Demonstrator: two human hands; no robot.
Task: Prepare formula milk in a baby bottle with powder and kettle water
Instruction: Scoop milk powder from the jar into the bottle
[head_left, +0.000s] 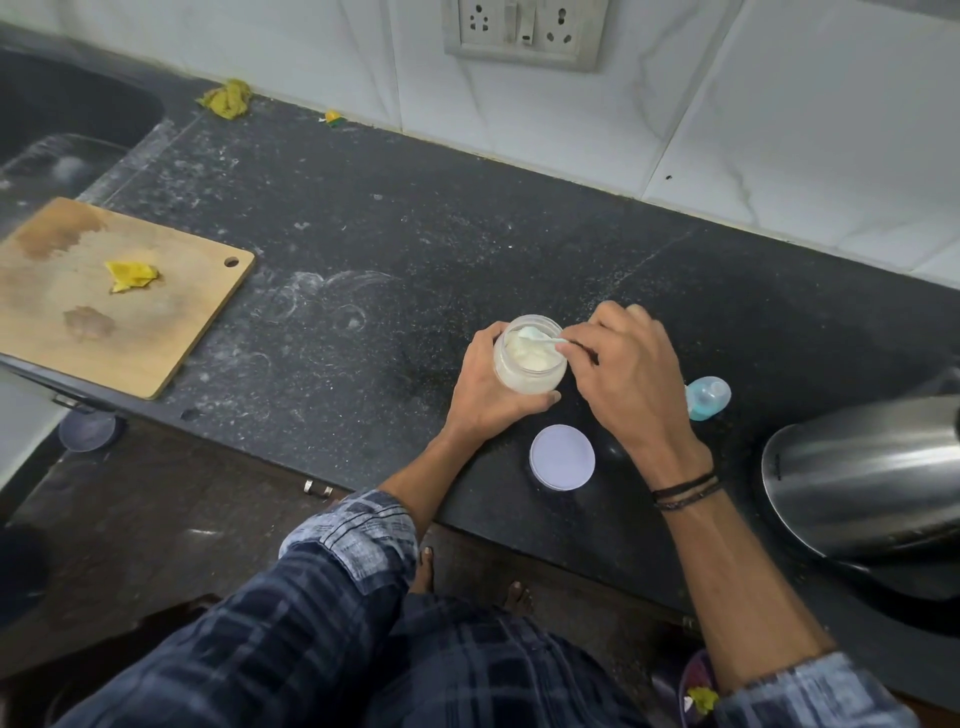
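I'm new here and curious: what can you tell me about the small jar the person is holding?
The jar is small, round, seemingly translucent plastic, open-topped and partly filled with whitish powder. It stands roughly upright over the dark counter. The left hand grips its side; the right hand holds a pale spoon dipped into its mouth. A round white lid lies flat nearby, not touching it.

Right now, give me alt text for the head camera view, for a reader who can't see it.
A person's left hand holds an open jar of white powder on a dark countertop while the right hand dips a small pale scoop into it. The round lid lies nearby, with a blue baby bottle and a steel kettle to the right.
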